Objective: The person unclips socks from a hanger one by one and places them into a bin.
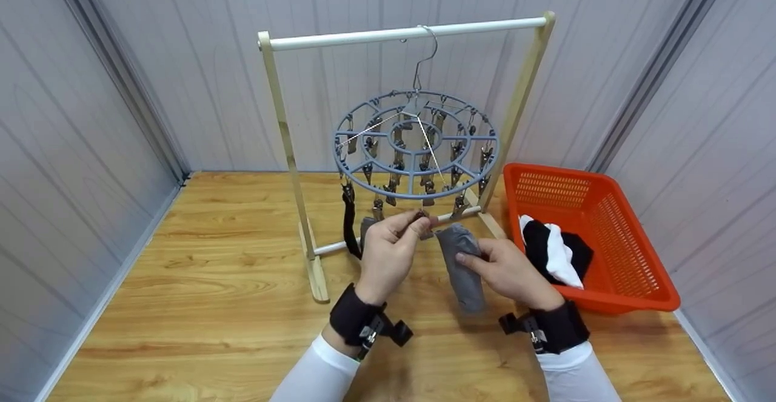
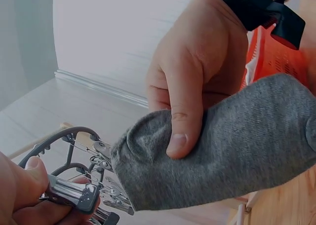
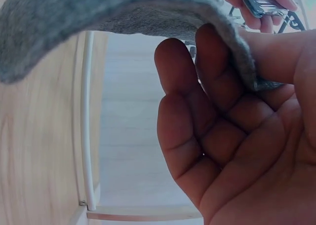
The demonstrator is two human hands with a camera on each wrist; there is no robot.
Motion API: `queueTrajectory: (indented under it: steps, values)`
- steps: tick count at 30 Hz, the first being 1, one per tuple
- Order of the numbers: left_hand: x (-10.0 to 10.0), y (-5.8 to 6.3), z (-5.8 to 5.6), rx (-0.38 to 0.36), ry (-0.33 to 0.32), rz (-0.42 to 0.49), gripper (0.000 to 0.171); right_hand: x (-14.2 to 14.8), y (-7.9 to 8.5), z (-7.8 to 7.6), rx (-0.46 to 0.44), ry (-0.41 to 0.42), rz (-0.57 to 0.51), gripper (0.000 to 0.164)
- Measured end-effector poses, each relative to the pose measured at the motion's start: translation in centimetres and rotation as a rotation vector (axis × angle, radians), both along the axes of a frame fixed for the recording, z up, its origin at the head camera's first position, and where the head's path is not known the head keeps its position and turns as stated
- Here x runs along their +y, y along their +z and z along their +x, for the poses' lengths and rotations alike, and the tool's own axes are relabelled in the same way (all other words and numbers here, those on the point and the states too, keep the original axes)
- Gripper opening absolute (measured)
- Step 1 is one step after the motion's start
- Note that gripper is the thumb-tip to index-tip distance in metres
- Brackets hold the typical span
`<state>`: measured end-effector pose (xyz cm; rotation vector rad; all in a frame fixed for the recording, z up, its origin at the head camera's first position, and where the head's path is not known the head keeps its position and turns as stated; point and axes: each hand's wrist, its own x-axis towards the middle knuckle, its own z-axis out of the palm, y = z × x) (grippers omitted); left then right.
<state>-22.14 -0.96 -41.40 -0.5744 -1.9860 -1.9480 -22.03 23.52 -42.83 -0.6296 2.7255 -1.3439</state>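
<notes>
My right hand (image 1: 506,268) pinches a grey sock (image 1: 464,268) between thumb and fingers, the sock hanging down at a slant. In the left wrist view the thumb lies flat over the sock (image 2: 237,146), near one end of it. My left hand (image 1: 388,256) grips a metal clip (image 2: 74,193) under the near edge of the round hanger (image 1: 412,196). The sock's upper end is just right of that clip. A black sock (image 1: 350,220) hangs from a clip on the hanger's left side, and another grey piece (image 1: 366,226) shows partly behind my left hand.
The hanger hooks onto the white bar (image 1: 339,39) of a wooden-legged stand (image 1: 285,129). Several other metal clips dangle from its rings. At right an orange basket (image 1: 630,238) holds black (image 1: 536,247) and white (image 1: 561,256) socks. Panelled walls enclose the wooden table (image 1: 212,305).
</notes>
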Motion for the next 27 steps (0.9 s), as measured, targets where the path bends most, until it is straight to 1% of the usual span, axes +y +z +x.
queueTrajectory:
  steps: [1,3,7,11,16,19,23,25,27]
  values:
    - [0.0,0.0,0.0,-0.001,0.007,-0.007,0.019,0.1,0.1,0.1,0.007,-0.007,0.007,0.020]
    - [0.0,0.0,0.0,0.012,0.045,-0.037,0.018,0.1,0.2,0.2,0.020,-0.023,0.020,0.020]
    - [-0.2,0.1,0.1,0.065,0.149,-0.142,0.019,0.3,0.5,0.3,0.032,-0.044,0.034,0.022]
    - [-0.8,0.8,0.5,0.145,0.231,-0.263,0.027,0.5,0.8,0.4,0.044,-0.047,0.033,0.021]
    - [-1.8,2.2,1.2,0.287,0.343,-0.393,0.032,0.9,1.0,0.4,0.089,-0.030,0.018,0.020]
    - [-2.4,2.8,1.5,0.386,0.414,-0.408,0.029,1.2,1.1,0.3,0.097,-0.027,0.006,0.019]
    - [-3.0,3.3,1.3,0.500,0.500,-0.366,0.019,1.7,1.3,0.4,0.088,-0.040,-0.004,0.020]
    - [-3.3,3.3,1.2,0.532,0.542,-0.360,0.019,2.0,1.5,0.6,0.076,-0.051,-0.013,0.020]
    - [-3.6,3.3,1.0,0.538,0.584,-0.378,0.024,2.3,1.6,0.7,0.063,-0.068,-0.021,0.020]
